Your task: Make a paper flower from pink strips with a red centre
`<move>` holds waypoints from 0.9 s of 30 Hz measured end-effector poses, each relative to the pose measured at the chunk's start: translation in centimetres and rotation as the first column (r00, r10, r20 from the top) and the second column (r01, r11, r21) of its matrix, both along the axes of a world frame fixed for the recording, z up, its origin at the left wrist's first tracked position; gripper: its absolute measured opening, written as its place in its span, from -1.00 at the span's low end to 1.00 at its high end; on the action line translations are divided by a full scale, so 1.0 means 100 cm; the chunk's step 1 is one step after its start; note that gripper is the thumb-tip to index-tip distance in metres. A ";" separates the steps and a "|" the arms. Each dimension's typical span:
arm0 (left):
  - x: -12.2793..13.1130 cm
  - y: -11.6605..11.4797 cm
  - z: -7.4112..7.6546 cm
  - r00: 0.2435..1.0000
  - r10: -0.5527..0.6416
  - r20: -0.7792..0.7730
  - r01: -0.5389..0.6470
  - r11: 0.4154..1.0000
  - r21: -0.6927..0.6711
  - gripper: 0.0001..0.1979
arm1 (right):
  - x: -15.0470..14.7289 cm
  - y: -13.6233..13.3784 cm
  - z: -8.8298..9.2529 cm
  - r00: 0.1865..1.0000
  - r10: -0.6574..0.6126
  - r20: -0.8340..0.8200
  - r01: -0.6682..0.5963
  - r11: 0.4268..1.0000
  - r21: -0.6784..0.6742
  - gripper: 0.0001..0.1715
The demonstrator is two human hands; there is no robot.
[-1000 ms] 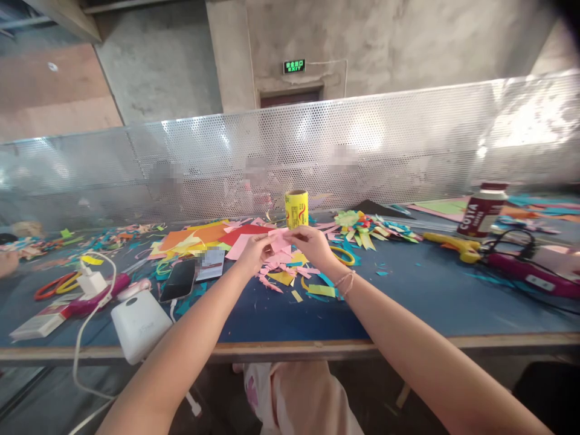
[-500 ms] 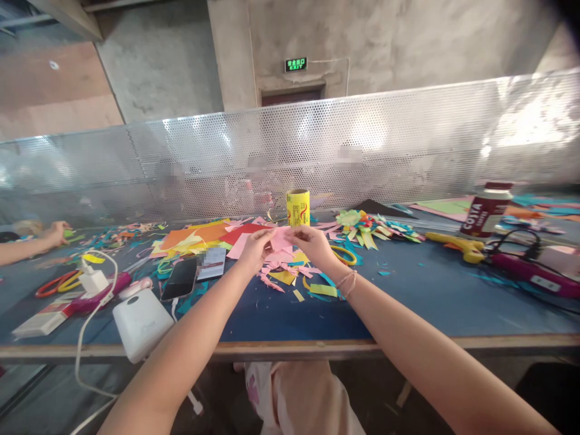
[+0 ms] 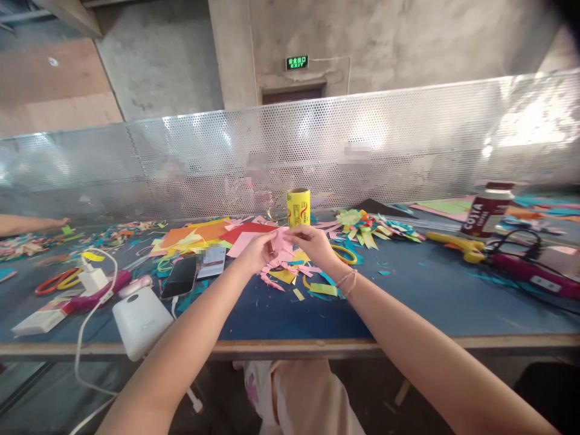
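Note:
A small piece of pink paper [image 3: 281, 241] is held up between my two hands above the table. My left hand [image 3: 261, 252] pinches its left side, and my right hand [image 3: 312, 244] grips its upper right edge between thumb and fingers. Beneath them lie pink paper scraps [image 3: 274, 279] and yellow strips. Just behind my hands stands a yellow tape roll [image 3: 298, 206]. Red paper [image 3: 247, 233] and orange paper [image 3: 194, 234] lie to the left. Scissors with yellow handles [image 3: 345, 255] rest partly hidden beside my right wrist.
Two phones [image 3: 180, 278], a white power bank [image 3: 141, 323] and cables lie at left, near a purple power strip [image 3: 102, 293]. A yellow hot glue gun [image 3: 457, 243] and Costa bottle [image 3: 487, 211] are at right. Another person's hand [image 3: 54, 223] is far left. A perforated metal screen [image 3: 290, 151] stands behind.
My left hand has shifted slightly, and the pink paper is turned a little more upright. At far left, the other person's arm has moved up and away, flattening out.

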State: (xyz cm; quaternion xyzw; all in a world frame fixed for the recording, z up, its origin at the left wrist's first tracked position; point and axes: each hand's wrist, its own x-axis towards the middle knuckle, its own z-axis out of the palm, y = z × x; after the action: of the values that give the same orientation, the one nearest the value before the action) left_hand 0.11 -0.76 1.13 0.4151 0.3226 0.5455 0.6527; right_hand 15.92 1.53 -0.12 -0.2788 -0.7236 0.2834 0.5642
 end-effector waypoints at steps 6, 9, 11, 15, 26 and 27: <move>0.001 -0.002 0.000 0.999 -0.017 -0.044 0.019 0.999 0.043 -0.91 | 0.001 -0.003 0.001 0.999 -0.017 0.042 0.015 0.999 0.047 -0.83; 0.001 -0.001 -0.001 0.997 -0.027 -0.067 0.031 0.997 0.070 -0.88 | 0.002 -0.005 0.003 0.999 -0.021 0.048 0.018 0.998 0.061 -0.85; 0.000 -0.001 -0.002 0.996 -0.026 -0.082 0.032 0.997 0.077 -0.85 | 0.002 -0.006 0.004 0.998 -0.024 0.060 0.019 0.996 0.083 -0.86; -0.001 0.000 -0.002 0.996 -0.033 -0.085 0.043 0.993 0.111 -0.83 | 0.002 -0.005 0.004 0.995 -0.053 0.082 0.039 0.986 0.161 -0.87; 0.000 0.000 -0.004 0.998 -0.006 -0.059 0.014 0.992 0.126 -0.89 | 0.001 -0.005 0.003 0.992 -0.093 0.082 0.072 0.972 0.225 -0.81; 0.000 0.000 -0.005 0.998 0.007 -0.068 0.002 0.992 0.130 -0.89 | 0.001 -0.005 0.003 0.992 -0.097 0.082 0.076 0.972 0.222 -0.81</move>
State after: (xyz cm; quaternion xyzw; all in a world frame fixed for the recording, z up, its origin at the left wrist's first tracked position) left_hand 0.12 -0.73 0.64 0.4748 0.3091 0.5515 0.6123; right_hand 15.97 1.07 0.13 -0.2592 -0.7628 0.1642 0.5693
